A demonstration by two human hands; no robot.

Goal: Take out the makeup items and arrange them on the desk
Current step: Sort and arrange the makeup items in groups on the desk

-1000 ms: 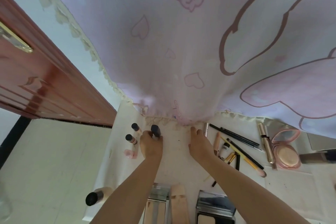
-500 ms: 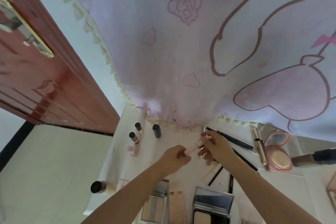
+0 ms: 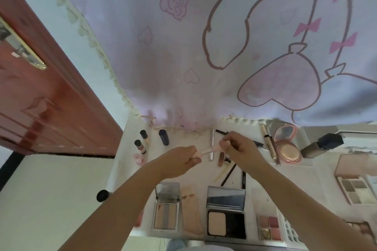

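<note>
A white counter (image 3: pixel 126 149) stands against a wall hung with a pale lilac cloth (image 3: pixel 204 47) printed with a rose, hearts and pink bows; a red-brown door (image 3: pixel 51 108) is at the left. Above the counter, the left hand (image 3: pixel 180 161) and right hand (image 3: pixel 238 146) each pinch an end of a slim pink makeup tube (image 3: pixel 206 151). Small bottles (image 3: pixel 140 145) stand at the left, open palettes (image 3: pixel 165 208) lie along the near edge, and a round pink compact (image 3: pixel 286 146) lies open at the right.
</note>
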